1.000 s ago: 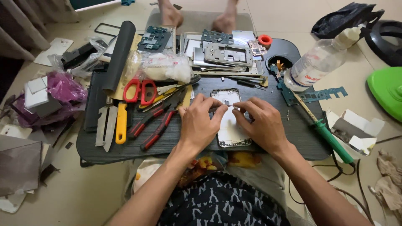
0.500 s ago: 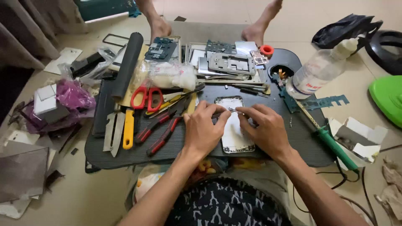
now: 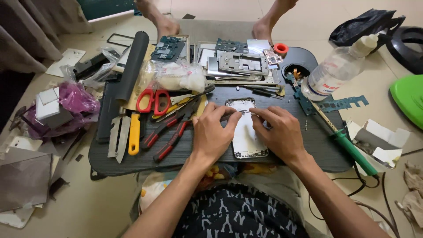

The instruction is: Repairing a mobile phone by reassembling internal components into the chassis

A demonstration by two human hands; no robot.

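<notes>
- While you look down at the dark ribbed lap tray, both of your hands meet over a silver phone back housing that lies flat near the tray's middle, its long side running away from you.
- Your left hand rests on the housing's left edge, fingers curled and thumb and forefinger pinched together at its upper part; whether they grip anything small you cannot tell.
- Your right hand lies over the housing's right edge, fingers bent, its fingertips pinching a thin metal tool, probably tweezers, whose tip reaches toward your left fingertips.
- Just left of your left hand lie red-handled pliers, and further left a yellow-handled utility knife beside flat metal blades.
- Red-handled scissors sit above the pliers, next to a clear plastic bag.
- Behind the housing, at the tray's far edge, stacked phone frames and circuit boards are laid out.
- A clear plastic bottle with a white cap lies tilted at the tray's right corner.
- A green-handled tool slants across the tray's right edge, well apart from your right hand.
- Someone else's bare feet rest on the floor beyond the tray.
</notes>
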